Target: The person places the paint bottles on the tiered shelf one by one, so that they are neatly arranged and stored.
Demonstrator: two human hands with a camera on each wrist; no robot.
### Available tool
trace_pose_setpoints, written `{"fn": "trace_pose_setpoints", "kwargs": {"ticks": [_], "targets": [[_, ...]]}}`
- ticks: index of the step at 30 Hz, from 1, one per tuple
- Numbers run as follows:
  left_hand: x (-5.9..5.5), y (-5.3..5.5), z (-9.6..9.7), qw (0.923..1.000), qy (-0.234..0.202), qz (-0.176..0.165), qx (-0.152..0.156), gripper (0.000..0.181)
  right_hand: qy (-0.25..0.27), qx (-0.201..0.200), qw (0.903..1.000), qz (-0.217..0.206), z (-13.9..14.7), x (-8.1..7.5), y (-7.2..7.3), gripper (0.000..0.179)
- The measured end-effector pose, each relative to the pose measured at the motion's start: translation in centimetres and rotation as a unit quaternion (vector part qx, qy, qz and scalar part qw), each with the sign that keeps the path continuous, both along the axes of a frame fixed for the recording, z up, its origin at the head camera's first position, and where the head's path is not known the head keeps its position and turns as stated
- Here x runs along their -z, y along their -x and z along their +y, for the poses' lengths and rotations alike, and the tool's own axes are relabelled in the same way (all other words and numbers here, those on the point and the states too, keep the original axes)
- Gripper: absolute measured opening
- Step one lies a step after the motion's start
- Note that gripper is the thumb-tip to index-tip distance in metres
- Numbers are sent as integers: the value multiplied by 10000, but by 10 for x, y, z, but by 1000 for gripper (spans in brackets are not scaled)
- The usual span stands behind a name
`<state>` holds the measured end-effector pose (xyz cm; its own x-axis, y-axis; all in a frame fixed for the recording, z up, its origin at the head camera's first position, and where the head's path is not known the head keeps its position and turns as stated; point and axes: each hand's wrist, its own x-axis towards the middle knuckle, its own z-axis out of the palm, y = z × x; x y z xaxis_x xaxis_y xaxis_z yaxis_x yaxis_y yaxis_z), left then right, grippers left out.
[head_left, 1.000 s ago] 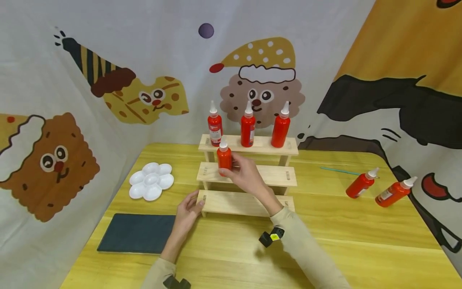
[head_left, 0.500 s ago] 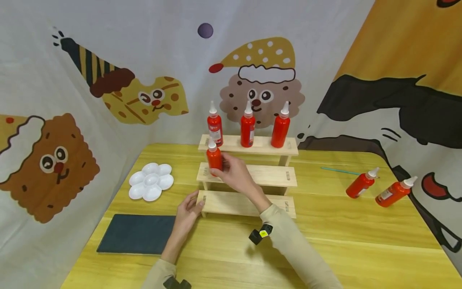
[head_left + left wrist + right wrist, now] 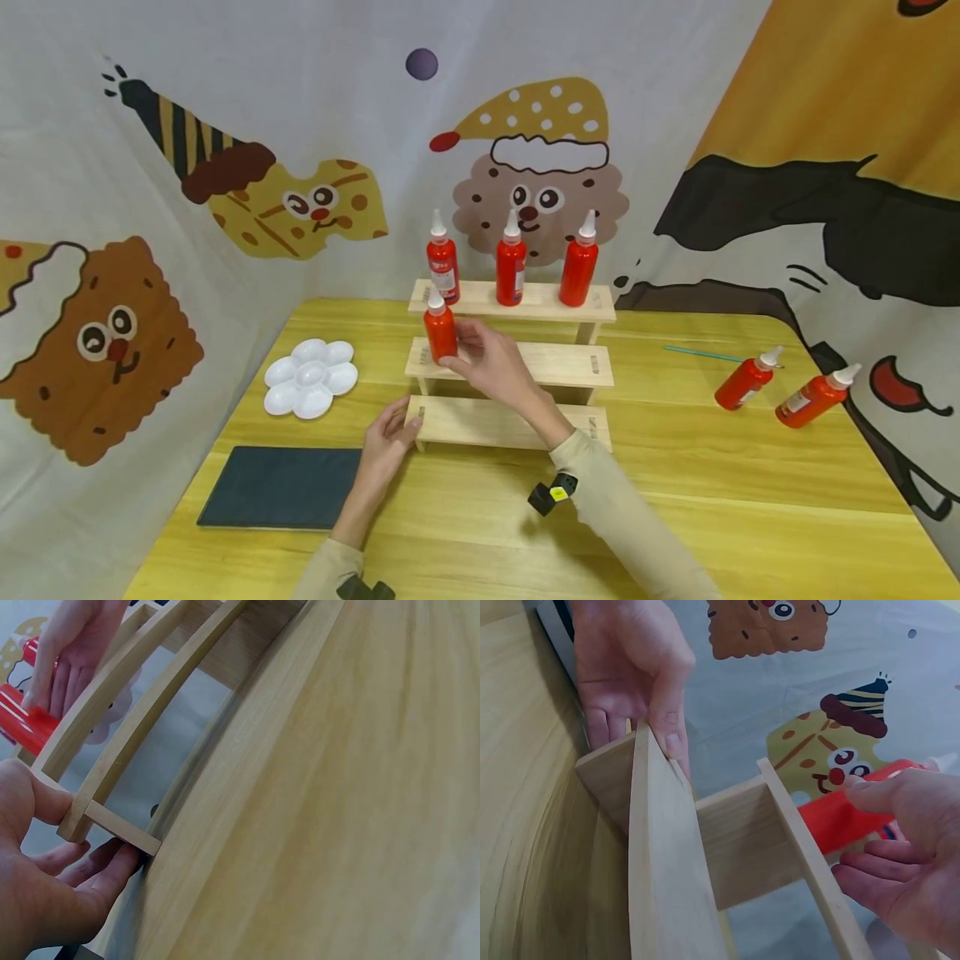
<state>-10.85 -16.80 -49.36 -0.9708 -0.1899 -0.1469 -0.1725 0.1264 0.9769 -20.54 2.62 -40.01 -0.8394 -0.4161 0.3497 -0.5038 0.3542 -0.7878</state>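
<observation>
A three-step wooden display stand point(image 3: 480, 421) occupies the middle of the table. My left hand point(image 3: 387, 435) grips its lowest step at the left end, thumb on top and fingers around the side leg in the left wrist view. On the left end of the middle step stands a red squeeze paint bottle point(image 3: 440, 333) with a white nozzle cap. Just right of it is my right hand point(image 3: 495, 362), fingers loosely extended and thumb tip right at the bottle's lower edge. In the right wrist view, the same red bottle point(image 3: 829, 819) shows past the spread thumb and fingers.
Three red paint bottles point(image 3: 511, 271) line the top step. Two more red bottles point(image 3: 813, 398) and a thin teal paintbrush point(image 3: 701, 353) lie at the right. A white flower-shaped palette point(image 3: 311, 379) and a dark rectangular mat point(image 3: 281, 487) are at the left. A printed curtain point(image 3: 337, 75) hangs behind.
The bottle has moved left along the middle step to its left end. My right hand has followed, then loosened and drawn slightly right. My left hand stays on the stand.
</observation>
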Motion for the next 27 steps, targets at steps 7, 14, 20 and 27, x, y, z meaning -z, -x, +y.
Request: {"fn": "trace_pose_setpoints", "kwargs": {"ticks": [7, 14, 20, 27], "targets": [[-2, -1, 0, 10000, 41, -7, 12, 54, -24, 174, 9996, -206, 29, -6, -10, 49], [-1, -1, -2, 10000, -3, -28, 23, 55, -91, 350, 9990, -268, 57, -13, -17, 48], [-1, 0, -2, 10000, 8, -32, 55, 55, -33, 492, 9984, -262, 82, -19, -25, 47], [-2, 0, 0, 10000, -73, -58, 33, 54, -35, 665, 9973, -305, 114, -25, -35, 48]]}}
